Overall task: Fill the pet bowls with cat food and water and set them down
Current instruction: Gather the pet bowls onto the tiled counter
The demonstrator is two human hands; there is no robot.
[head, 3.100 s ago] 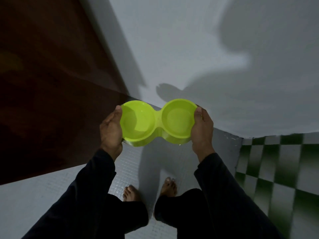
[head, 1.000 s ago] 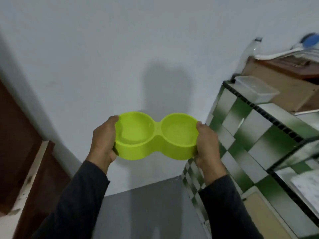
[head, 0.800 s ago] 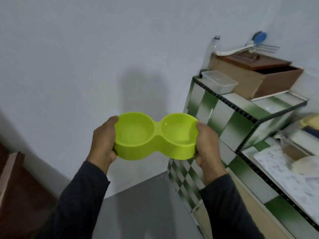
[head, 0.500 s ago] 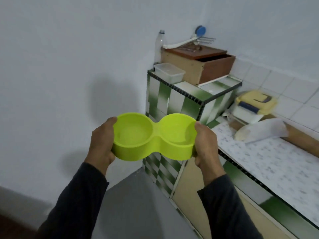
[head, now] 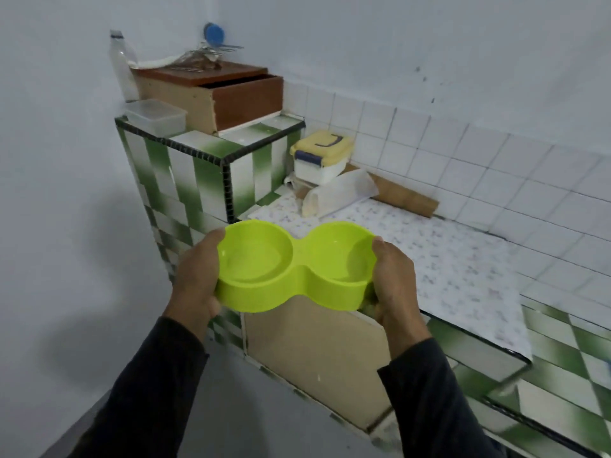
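You hold the lime-green plastic double pet bowl [head: 294, 266] in the air before the tiled counter [head: 469, 338], your left hand [head: 198, 279] closed on its left end and your right hand [head: 395, 279] on its right end. Both cups look empty. No writing can be read on the bowl, nor on the yellow-lidded white box [head: 320, 158] behind it

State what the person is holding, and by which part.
The green double pet bowl, gripped at its two ends: left hand on the left end, right hand on the right.
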